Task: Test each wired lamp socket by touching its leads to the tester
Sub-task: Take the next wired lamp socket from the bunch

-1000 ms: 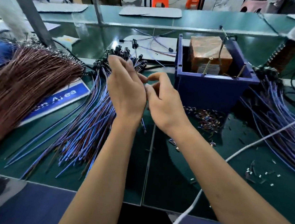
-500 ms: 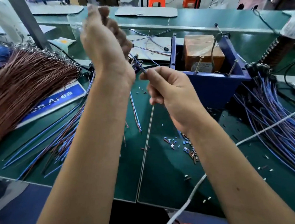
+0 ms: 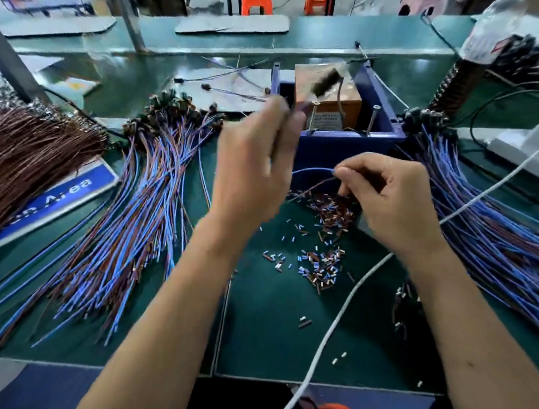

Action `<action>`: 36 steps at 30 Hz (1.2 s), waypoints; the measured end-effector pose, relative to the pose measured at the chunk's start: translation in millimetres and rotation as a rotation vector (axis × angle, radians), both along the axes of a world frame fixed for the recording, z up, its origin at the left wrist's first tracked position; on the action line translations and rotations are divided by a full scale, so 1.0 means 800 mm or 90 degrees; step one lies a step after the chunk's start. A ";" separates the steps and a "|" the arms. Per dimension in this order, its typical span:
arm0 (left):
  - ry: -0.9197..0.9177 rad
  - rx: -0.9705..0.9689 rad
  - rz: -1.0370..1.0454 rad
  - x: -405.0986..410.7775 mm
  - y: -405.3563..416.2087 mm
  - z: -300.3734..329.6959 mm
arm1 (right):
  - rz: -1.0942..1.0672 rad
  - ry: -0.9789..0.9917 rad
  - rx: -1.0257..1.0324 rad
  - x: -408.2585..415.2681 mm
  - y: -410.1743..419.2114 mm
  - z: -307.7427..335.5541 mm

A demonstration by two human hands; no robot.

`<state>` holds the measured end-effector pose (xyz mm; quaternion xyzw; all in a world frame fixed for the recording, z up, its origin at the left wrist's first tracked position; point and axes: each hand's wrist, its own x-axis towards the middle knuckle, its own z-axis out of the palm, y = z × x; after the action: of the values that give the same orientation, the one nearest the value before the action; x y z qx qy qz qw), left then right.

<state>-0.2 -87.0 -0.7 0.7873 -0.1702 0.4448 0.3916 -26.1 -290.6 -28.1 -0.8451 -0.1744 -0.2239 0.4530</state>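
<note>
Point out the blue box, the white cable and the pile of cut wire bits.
blue box [image 3: 348, 146]: head view, its front wall.
white cable [image 3: 332, 327]: head view, mid-run across the green mat.
pile of cut wire bits [image 3: 321, 267]: head view, middle of the scatter.

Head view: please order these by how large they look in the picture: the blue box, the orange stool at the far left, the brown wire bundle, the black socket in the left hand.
1. brown wire bundle, cut by the frame edge
2. blue box, partly hidden by the hands
3. orange stool, far away, so it only looks small
4. black socket, blurred
</note>
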 end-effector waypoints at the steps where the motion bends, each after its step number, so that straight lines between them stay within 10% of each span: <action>1: 0.030 0.068 -0.072 -0.010 -0.014 -0.004 | 0.007 -0.008 0.004 -0.001 -0.001 0.001; 14: 0.134 0.171 -0.194 -0.017 -0.033 -0.051 | 0.041 0.010 0.079 -0.005 0.005 -0.014; 36: 0.337 -0.098 -0.278 -0.009 -0.036 -0.061 | 0.017 0.155 0.283 0.008 0.001 -0.029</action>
<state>-7.5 -115.4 -49.3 0.7886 -0.1927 0.1425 0.5663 -20.0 -289.8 -51.4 -0.7434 -0.0759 -0.1472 0.6480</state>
